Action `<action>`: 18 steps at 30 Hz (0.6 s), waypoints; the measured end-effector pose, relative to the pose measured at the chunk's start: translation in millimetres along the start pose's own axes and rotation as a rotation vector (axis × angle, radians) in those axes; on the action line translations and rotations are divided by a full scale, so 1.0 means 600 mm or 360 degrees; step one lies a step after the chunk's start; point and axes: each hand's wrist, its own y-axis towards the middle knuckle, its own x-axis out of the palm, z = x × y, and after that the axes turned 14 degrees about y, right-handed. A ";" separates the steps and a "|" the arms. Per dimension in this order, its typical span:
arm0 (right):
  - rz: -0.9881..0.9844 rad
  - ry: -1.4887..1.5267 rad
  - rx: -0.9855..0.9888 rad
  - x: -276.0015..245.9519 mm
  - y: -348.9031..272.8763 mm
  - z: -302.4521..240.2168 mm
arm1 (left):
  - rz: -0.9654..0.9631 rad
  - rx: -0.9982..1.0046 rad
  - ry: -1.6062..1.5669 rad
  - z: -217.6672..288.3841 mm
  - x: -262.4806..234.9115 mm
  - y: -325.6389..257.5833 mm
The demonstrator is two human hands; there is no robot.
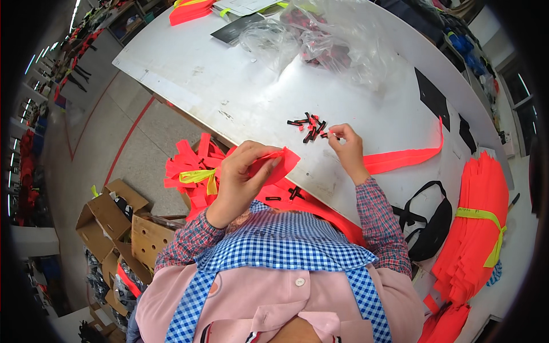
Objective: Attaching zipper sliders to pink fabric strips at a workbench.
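My left hand [245,174] is closed around the end of a bright orange-red fabric strip [287,162] at the table's near edge. The strip's free corner sticks out past my fingers to the right. Over the white table [229,86], my right hand [347,150] pinches a small black piece [325,135] at the edge of a loose pile of little black-and-red pieces [311,121]. Beyond my right wrist, another orange-red strip [403,160] lies along the table. A few black pieces [295,193] rest on orange-red fabric near my apron.
Clear plastic bags [366,40] with red and black contents lie at the back. Orange-red strips tied in yellow form bundles at my left [197,176] and right [477,214]. A black pouch [430,226] sits near my right forearm. Cardboard boxes [106,217] stand on the floor at left.
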 end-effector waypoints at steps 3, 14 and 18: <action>0.0041 0.0732 0.0201 -0.006 -0.011 -0.103 | 0.0054 0.0119 0.0058 0.005 0.011 0.003; -0.0323 0.0540 -0.0168 0.000 -0.055 -0.275 | 0.0020 0.0330 0.0152 0.028 0.022 0.004; -0.0445 0.0306 -0.0167 -0.010 -0.054 -0.298 | 0.0008 0.0348 0.0179 0.032 0.020 0.000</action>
